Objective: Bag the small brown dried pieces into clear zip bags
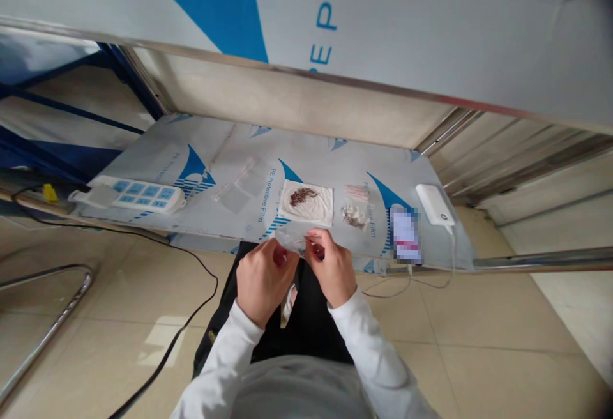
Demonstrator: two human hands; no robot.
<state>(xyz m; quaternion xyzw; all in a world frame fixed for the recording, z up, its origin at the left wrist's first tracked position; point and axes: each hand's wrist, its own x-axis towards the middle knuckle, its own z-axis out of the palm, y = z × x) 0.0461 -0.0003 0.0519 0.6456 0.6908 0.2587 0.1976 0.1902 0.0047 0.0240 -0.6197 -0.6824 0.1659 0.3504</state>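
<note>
Close to the table's front edge, my left hand and my right hand are held near each other with the fingers pinched. A small clear plastic bag shows between them, and both hands grip it. Its contents, if any, are too blurred to make out. Just beyond lies a folded white cloth with a pile of small dark brown pieces on it. To its right sits a small clear packet with similar brown pieces, below a row of thin pinkish strips.
More clear plastic bags lie flat left of the cloth. A white power strip is at the table's left end. On the right are a phone and a white power bank with a cable. A film-covered upper shelf overhangs the back.
</note>
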